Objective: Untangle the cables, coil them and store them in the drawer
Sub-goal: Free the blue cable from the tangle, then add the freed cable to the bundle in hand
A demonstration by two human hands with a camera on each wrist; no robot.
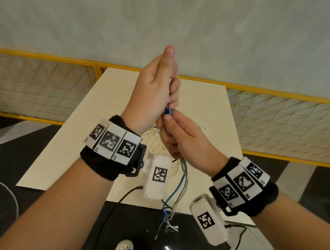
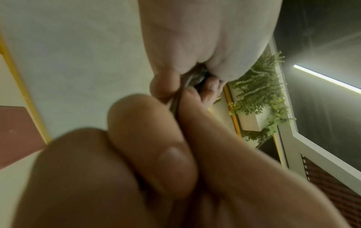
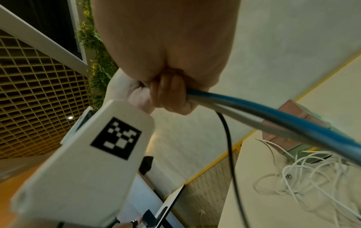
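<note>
Two held strands: a round blue rubber-sheathed cable and a thinner grey cable run together through both hands and dangle below the right hand, past the near table edge.
Dangling ends: a knotted snarl of blue, grey and thin white wire hangs under the wrists; pulling upward would likely tighten it rather than free it.
Left hand: raised above the right, fingers curled round the upper ends of the strands.
Right hand: just below and touching the left, fist clamped on the same strands.
White loose cable heap: lies on the pale tabletop beneath the hands; the hanging strands could snag and drag it off.
Pink box with a drawer: beyond the heap, its state unclear.
Slip risk: the two strands could slide unevenly through the fists.
</note>
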